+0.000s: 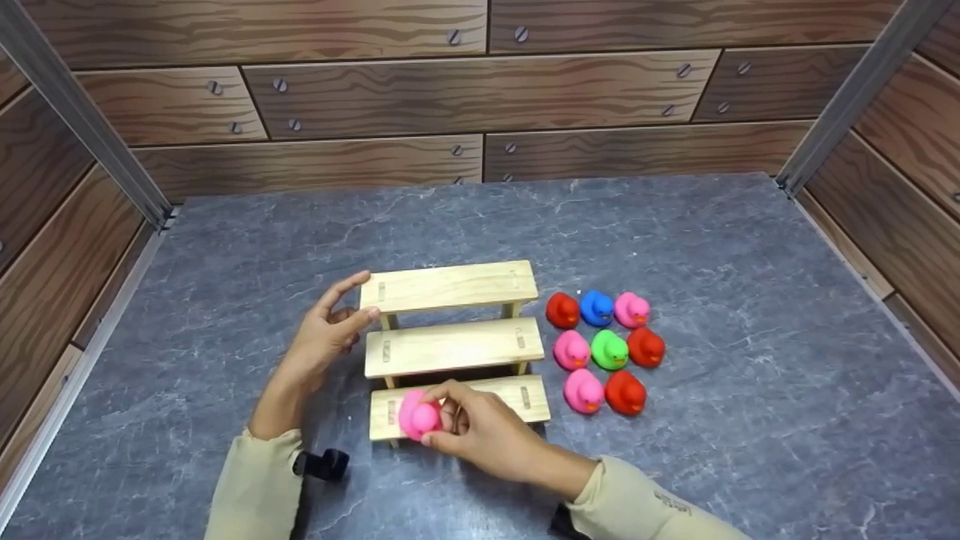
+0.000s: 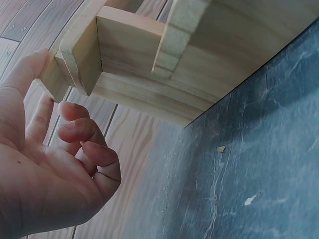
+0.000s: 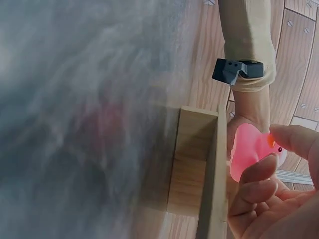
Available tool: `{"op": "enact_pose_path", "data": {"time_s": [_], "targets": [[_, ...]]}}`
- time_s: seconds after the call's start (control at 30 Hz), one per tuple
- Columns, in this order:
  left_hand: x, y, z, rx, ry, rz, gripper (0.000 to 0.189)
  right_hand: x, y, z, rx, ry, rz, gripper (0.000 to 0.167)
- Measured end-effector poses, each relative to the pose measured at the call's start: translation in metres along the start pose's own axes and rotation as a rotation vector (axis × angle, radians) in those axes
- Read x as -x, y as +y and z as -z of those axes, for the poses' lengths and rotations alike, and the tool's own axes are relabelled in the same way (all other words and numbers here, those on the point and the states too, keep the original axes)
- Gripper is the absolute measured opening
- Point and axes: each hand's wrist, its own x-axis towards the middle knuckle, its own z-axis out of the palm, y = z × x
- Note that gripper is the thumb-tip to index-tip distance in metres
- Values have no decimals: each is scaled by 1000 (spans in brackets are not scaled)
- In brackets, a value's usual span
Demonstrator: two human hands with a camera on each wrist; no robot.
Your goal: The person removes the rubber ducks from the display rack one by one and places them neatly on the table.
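Note:
A pale wooden three-step stand (image 1: 454,347) is on the grey marbled surface. At its top step's left end, my left hand (image 1: 319,341) pinches the plank between thumb and index finger; the left wrist view shows the other fingers curled under and free. My right hand (image 1: 495,435) holds a pink rubber duck (image 1: 412,412) by thumb and fingertips over the left end of the lowest step. In the right wrist view the duck (image 3: 246,152) appears beside the plank edge; whether its base touches the step I cannot tell.
Right of the stand several rubber ducks sit in rough rows, among them a blue duck (image 1: 597,308), a green duck (image 1: 609,349) and a red duck (image 1: 625,392). Wood-patterned walls (image 1: 480,90) enclose the surface at the back and sides.

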Motion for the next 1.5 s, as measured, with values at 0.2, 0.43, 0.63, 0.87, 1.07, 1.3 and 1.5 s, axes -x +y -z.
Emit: {"op": "enact_pose_path", "data": {"time_s": [0.2, 0.43, 0.63, 0.87, 1.07, 1.3, 1.5], "targets": [[0, 0, 1, -5, 3, -1, 59, 7, -2, 16, -9, 12, 1, 32], [1, 0, 1, -9, -14, -11, 58, 17, 2, 37, -3, 41, 13, 33], [0, 3, -1, -14, -14, -11, 58, 30, 7, 61, -8, 88, 7, 36], [-1, 2, 0, -8, -16, -5, 58, 46, 14, 86, 20, 148, 12, 39], [0, 1, 1, -5, -8, -5, 58, 61, 21, 102, 41, 207, 40, 36], [0, 1, 1, -19, -15, -2, 58, 77, 30, 119, 86, 258, 36, 31], [0, 1, 2, -19, -14, 3, 58, 89, 39, 132, 129, 313, 59, 28]]}}
